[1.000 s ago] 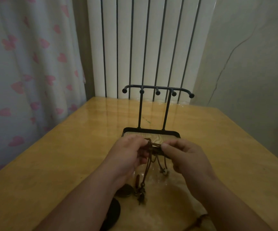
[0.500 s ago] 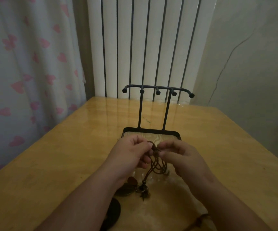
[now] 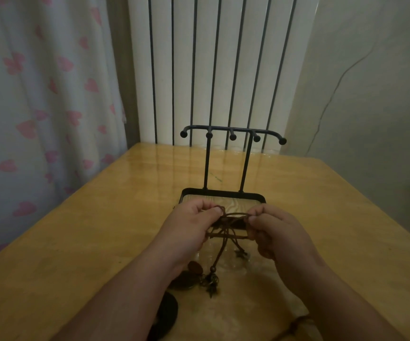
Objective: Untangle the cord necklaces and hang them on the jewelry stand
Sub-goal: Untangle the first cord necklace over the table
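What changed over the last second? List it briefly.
The left hand and right hand first closed together on the cords, then drew slightly apart, opening a loop that now arcs between them. Both kept pinching the cords; nothing was let go. The pendants hang as before, and the stand has not moved, its hooks bare.

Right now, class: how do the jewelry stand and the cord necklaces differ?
The jewelry stand is black, upright; the cord necklaces are brown, limp, tangled. The stand sits on the table, hooks bare; the necklaces are pinched by the left hand and right hand. Both are over the table.
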Demonstrator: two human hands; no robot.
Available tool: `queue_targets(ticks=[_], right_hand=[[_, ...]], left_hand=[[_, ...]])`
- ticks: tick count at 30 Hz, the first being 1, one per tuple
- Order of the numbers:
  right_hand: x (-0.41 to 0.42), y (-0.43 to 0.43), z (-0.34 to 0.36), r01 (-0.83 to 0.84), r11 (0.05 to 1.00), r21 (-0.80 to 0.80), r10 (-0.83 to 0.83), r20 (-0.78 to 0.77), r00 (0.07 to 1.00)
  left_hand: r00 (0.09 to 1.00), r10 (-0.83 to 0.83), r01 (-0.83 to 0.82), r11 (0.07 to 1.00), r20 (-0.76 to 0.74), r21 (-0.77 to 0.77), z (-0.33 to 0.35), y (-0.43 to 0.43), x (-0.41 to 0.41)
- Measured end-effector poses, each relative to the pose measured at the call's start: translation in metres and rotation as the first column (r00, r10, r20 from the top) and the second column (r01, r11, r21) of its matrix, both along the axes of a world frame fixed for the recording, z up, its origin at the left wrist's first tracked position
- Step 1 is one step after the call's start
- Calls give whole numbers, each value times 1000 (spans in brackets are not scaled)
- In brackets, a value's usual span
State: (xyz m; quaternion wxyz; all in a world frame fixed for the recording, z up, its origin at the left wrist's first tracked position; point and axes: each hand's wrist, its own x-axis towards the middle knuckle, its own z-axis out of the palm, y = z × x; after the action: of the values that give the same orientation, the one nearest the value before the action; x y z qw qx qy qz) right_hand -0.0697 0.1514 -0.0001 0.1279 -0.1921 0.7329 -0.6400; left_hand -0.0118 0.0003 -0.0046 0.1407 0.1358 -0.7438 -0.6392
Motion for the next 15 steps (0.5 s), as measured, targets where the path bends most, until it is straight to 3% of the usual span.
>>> queue_targets(ticks=[11, 15], right_hand=[[5, -2, 1, -24, 1000, -8, 23, -151, 988], [6, -2, 3, -10, 998, -68, 2, -113, 994]], left_hand=[[1000, 5, -5, 999, 22, -38, -2, -1, 0], [1000, 30, -30, 1000, 9, 7, -2, -1, -2]])
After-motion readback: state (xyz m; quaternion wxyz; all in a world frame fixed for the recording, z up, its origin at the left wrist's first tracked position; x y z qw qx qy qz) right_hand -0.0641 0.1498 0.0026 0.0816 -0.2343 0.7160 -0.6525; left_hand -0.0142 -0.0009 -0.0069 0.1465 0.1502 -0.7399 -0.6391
